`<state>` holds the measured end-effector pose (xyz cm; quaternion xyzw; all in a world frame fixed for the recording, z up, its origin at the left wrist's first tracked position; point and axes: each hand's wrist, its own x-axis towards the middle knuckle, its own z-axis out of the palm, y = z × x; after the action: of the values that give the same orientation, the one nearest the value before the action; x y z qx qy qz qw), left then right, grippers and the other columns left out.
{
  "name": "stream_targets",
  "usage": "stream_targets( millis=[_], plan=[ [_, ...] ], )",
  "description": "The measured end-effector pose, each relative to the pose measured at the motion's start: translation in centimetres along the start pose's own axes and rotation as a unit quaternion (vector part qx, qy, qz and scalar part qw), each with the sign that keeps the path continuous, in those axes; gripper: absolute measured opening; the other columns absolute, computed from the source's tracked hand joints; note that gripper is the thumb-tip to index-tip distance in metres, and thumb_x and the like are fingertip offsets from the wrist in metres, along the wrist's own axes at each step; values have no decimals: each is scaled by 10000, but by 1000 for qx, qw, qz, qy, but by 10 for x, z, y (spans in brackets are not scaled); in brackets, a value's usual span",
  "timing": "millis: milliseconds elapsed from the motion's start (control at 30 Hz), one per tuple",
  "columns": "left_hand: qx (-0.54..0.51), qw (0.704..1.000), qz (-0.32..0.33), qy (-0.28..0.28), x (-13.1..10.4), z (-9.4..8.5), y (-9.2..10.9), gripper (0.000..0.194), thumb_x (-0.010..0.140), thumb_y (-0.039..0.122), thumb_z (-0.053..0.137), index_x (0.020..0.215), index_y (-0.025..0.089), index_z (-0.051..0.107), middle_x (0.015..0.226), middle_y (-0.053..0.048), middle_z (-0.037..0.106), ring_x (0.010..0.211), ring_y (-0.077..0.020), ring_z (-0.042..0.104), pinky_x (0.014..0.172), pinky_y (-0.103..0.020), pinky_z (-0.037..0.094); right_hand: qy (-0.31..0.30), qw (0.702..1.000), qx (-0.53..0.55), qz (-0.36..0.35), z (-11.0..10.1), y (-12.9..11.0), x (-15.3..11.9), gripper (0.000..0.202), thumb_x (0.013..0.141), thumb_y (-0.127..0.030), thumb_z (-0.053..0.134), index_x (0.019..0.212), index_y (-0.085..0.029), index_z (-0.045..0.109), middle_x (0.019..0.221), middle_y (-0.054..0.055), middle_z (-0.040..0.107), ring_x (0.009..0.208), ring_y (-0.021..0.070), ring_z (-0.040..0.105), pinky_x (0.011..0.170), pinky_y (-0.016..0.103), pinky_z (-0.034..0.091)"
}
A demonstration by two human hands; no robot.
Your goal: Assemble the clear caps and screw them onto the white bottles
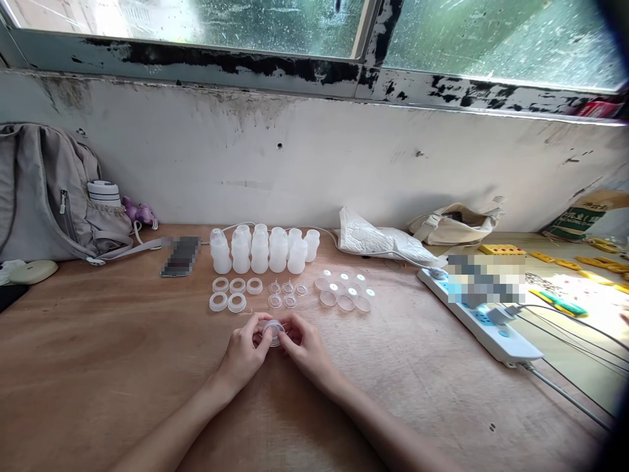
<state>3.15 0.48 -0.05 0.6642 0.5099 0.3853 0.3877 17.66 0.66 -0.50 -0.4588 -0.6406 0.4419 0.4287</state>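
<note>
Just in front of me, my left hand and my right hand pinch a translucent ring-shaped piece between them, thumbs on the near side. Whether a second part sits inside that ring I cannot tell. Beyond my fingers lie several frosted white rings, and right of these, several small clear pieces with thin rims. Farther right are several clear round covers with small white spots. Behind the rings stand several frosted white small bottles in a close group; the front left one has something clear on top.
A white power strip with plugs and cables runs along the right. A phone lies left of the bottles, near a grey backpack. White padded packaging and a cream pouch rest against the wall.
</note>
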Motion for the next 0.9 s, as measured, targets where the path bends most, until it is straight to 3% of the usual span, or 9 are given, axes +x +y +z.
stream_targets(
  millis=[133,400,667,900],
  plan=[
    [53,999,3,-3,-1,-2,3,165,804,321,419,809,197,527,607,16,601,518,-125,559,477,-197,404,0,1000,-21,-13,1,-6,-1,88,742,-181,501,774,-177,583,642,-6,565,553,107,477,524,220,387],
    [57,998,23,-9,-3,1,0,118,788,288,448,724,195,483,557,37,548,468,-103,508,458,-187,366,8,998,-61,-14,2,-4,0,116,711,-112,485,716,-168,586,615,-12,566,535,101,463,509,211,363],
    [64,998,14,-20,0,-3,2,180,813,335,420,899,206,511,590,34,590,468,-107,528,478,-194,399,16,999,-33,-14,2,-2,-1,144,786,-218,488,907,-177,555,736,17,609,625,124,545,577,233,433],
    [142,988,62,20,0,-2,-1,126,793,285,454,809,208,554,747,15,627,539,-104,541,569,-214,420,30,994,-95,-43,0,-5,-2,127,787,-198,492,858,-188,597,741,12,577,625,112,524,575,225,426]
  ],
)
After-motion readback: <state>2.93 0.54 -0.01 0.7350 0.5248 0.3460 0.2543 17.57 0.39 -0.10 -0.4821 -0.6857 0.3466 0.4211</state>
